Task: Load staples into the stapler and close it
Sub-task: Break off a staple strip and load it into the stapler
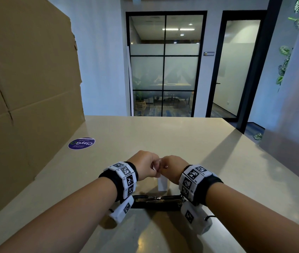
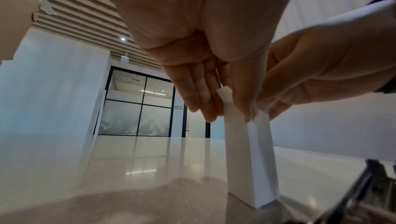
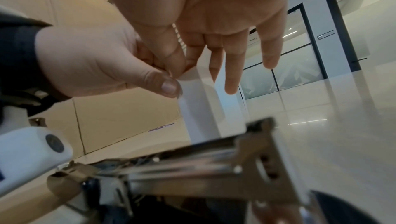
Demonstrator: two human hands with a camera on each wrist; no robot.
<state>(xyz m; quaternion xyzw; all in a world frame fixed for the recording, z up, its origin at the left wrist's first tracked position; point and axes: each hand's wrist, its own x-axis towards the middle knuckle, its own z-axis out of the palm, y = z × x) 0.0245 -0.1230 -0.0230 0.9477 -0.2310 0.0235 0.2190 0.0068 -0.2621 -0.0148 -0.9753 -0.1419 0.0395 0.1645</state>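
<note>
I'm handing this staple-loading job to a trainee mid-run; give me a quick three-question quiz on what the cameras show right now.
1. True or false: the stapler lies opened on the table, nearer the person than the white box.
2. Multiple choice: the white box is (a) lying flat, (b) standing on end on the table, (c) lifted clear of the table.
3. Fill in: the left hand and the right hand both pinch the ___ end of the box.

Key:
1. True; its metal channel is exposed.
2. b
3. top
</note>
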